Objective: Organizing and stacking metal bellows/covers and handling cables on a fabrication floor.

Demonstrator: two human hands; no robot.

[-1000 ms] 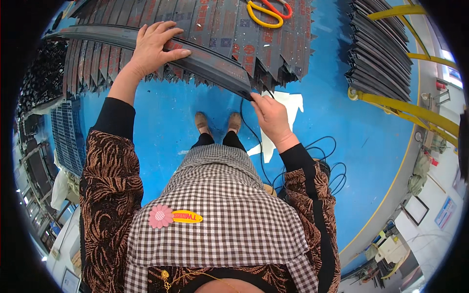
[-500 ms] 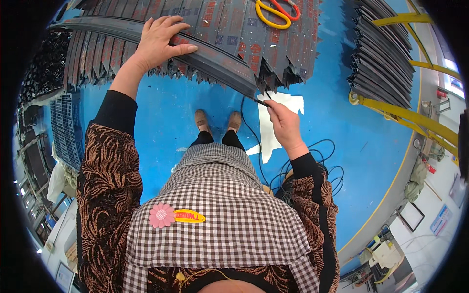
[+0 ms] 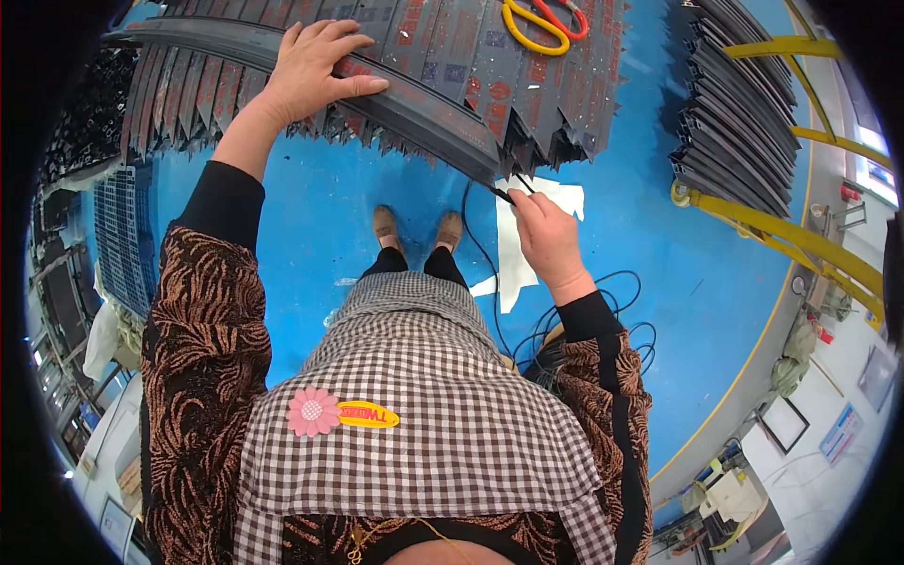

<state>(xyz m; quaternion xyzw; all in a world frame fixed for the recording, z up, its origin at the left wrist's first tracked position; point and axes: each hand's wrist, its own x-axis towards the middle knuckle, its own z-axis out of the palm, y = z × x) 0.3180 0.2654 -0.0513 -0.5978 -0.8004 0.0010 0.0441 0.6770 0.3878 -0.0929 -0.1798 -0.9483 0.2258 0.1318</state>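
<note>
Long dark grey plastic channel strip (image 3: 282,56) is lying across the top of a stack of similar dark profiles with red printing (image 3: 452,66) on the counter. It looks matte, ribbed along its length, slightly curved by the lens. Its long axis is running from the upper left down toward the right, the right end pointing toward the person's right hand.

Left hand (image 3: 315,66) is resting palm-down on the strip, fingers spread over its far edge, thumb stretched along the near edge, pressing it flat. Right hand (image 3: 546,235) is sitting just below the strip's right end, fingertips pinched together on a thin black cable (image 3: 504,195) whose tip is meeting that end; the cable is trailing down past the hand into loose coils (image 3: 603,320) on the blue floor (image 3: 377,179).

Yellow-handled scissors (image 3: 541,19) are lying on the stack beyond the strip's right end. A second pile of dark profiles (image 3: 744,104) is sitting well to the right of the strip on a yellow metal frame (image 3: 782,231). Open blue floor is showing between the strip's near edge and the person's shoes (image 3: 414,226), with a white paper scrap (image 3: 527,226) under the right hand.
</note>
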